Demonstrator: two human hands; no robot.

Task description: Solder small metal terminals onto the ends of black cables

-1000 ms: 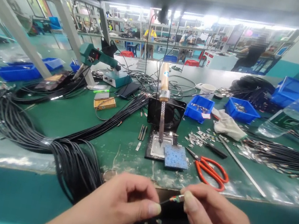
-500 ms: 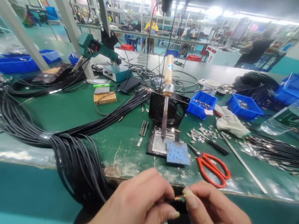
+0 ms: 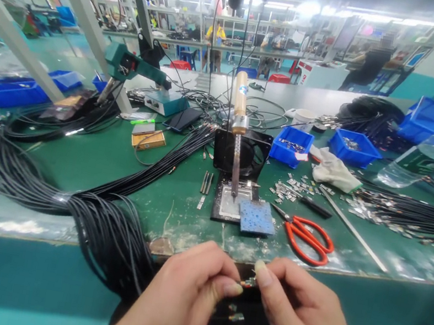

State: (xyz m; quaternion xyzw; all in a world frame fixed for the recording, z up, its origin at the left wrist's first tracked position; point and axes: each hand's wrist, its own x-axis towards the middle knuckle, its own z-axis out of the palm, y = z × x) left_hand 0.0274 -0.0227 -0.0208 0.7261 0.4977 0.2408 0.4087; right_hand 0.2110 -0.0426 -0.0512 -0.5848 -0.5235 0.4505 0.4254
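Note:
In front of the bench edge, my left hand (image 3: 186, 291) pinches a thin black cable close to its end. Small coloured wires and a bit of silvery metal show at the cable end (image 3: 248, 282), between the two hands. My right hand (image 3: 295, 311) closes thumb and forefinger at that metal tip; its other fingers are curled and partly hidden. Below, more cable ends with small metal connectors (image 3: 236, 317) lie over dark cloth. The long bundle of black cables (image 3: 116, 234) drapes off the bench beside my left hand.
A soldering iron (image 3: 236, 166) leans tip-down over a metal tray, near a small black fan (image 3: 257, 161) and a blue sponge (image 3: 256, 217). Red-handled scissors (image 3: 308, 240) lie to the right. Blue bins (image 3: 292, 145) hold small metal parts. A plastic bottle (image 3: 423, 159) stands far right.
Both hands have shifted slightly left with the cable end, and the metal tip shows more clearly between them. Connectors below have come into view. The whole view has moved a little.

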